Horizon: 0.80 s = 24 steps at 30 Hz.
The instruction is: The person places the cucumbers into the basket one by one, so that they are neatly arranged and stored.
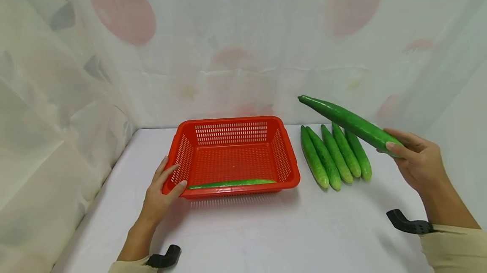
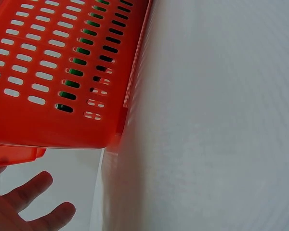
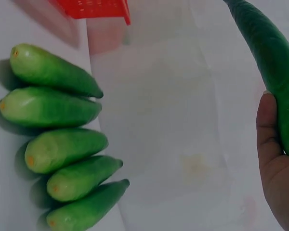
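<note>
My right hand grips a long green cucumber near its thick end and holds it up above the table, its thin stem end pointing left. In the right wrist view, my thumb lies along this cucumber. My left hand holds the left front corner of a red plastic basket, with the thumb over the rim; in the left wrist view two spread fingers show outside the basket wall. One cucumber lies inside along the basket's front wall, partly hidden by the rim.
Several cucumbers lie side by side on the white table, right of the basket. A white curtain with faded fruit prints hangs behind the table, and another sheet hangs at the left. Black wrist mounts sit at both cuffs.
</note>
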Tool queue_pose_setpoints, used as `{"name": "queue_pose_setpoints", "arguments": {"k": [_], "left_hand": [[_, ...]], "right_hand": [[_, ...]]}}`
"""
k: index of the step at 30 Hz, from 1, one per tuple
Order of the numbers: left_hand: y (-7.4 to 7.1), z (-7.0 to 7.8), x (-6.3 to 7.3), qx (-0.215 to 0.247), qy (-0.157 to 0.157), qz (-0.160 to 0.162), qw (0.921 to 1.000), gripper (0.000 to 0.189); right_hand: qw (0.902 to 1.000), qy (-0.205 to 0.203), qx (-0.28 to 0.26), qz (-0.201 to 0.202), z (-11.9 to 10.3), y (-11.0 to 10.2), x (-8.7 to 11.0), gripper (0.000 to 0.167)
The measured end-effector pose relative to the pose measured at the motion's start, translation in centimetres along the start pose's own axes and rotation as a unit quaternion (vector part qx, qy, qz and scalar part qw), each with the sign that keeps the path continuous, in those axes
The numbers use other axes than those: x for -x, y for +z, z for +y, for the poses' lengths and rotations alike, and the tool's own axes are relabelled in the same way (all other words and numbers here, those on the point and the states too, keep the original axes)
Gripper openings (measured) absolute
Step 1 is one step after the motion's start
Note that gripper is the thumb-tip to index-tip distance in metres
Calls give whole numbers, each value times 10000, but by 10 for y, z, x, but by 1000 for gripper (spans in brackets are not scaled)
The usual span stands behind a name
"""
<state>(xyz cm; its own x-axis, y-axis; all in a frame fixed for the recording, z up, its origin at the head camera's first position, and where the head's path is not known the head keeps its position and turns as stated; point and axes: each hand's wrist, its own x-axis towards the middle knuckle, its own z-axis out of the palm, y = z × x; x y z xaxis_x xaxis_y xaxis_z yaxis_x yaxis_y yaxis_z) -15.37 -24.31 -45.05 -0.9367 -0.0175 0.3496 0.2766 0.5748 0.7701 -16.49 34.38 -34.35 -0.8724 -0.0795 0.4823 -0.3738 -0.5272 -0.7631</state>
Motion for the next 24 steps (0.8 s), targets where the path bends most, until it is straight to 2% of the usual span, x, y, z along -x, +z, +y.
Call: {"name": "queue_pose_setpoints", "arguments": {"k": [5,13,19,24], "left_hand": [[0,0,0,25,-32,-7,10000,54],[0,-1,0,45,-57,-6,10000,55],[0,-2,0,80,-85,-18,9999,55],[1,-1,0,68,-92,-13,9999,55]], "right_hand": [[9991,29,23,-413,2,12,-6,38],[9951,163,498,-841,10,32,-18,38],[9896,277,1162,-796,19,48,-25,38],[9854,353,1516,-693,26,60,-28,37]]}}
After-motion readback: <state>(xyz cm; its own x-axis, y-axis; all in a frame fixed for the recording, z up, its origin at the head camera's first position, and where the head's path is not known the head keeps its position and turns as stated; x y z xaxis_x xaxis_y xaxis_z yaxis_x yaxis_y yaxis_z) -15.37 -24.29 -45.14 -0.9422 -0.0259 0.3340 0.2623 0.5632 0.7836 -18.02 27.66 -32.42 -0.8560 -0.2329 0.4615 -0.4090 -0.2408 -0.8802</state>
